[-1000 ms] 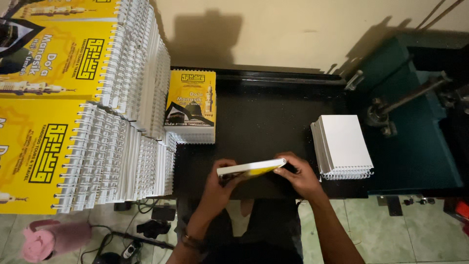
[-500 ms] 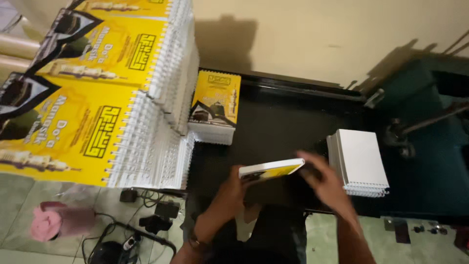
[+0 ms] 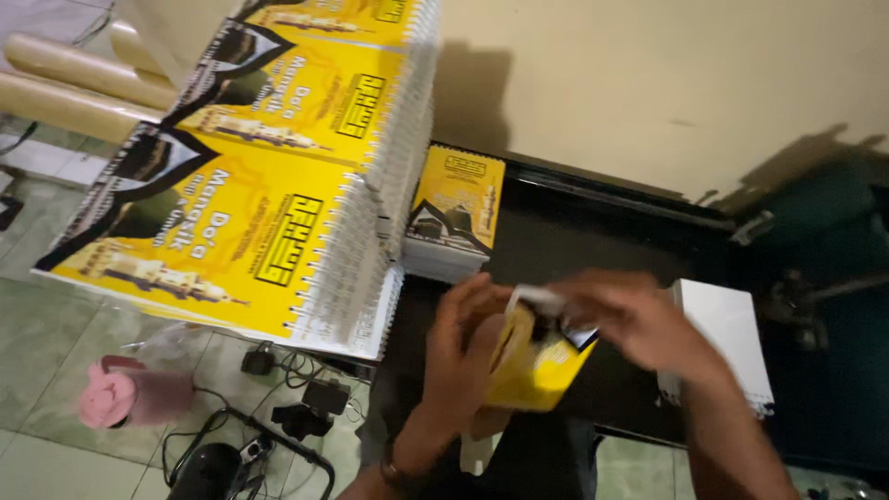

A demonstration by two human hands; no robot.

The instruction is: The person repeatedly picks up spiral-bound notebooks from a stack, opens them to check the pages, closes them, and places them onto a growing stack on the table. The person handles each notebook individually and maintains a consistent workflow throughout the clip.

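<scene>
Both forearms are showing bare, with no sleeves reaching into view. The left hand is wearing a thin dark band at the wrist. The right hand is blurring, its fingers showing no rings.

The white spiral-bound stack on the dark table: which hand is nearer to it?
Right. The right hand grips the yellow booklet just beside the white stack; the left hand holds the booklet's far side.

Bare black bench lies open beyond the hands, up to the wall. To the left, tall stacks of yellow spiral-bound booklets block passage; a smaller booklet pile adjoins them. To the right, a white page stack, apparently near the bench edge.
</scene>
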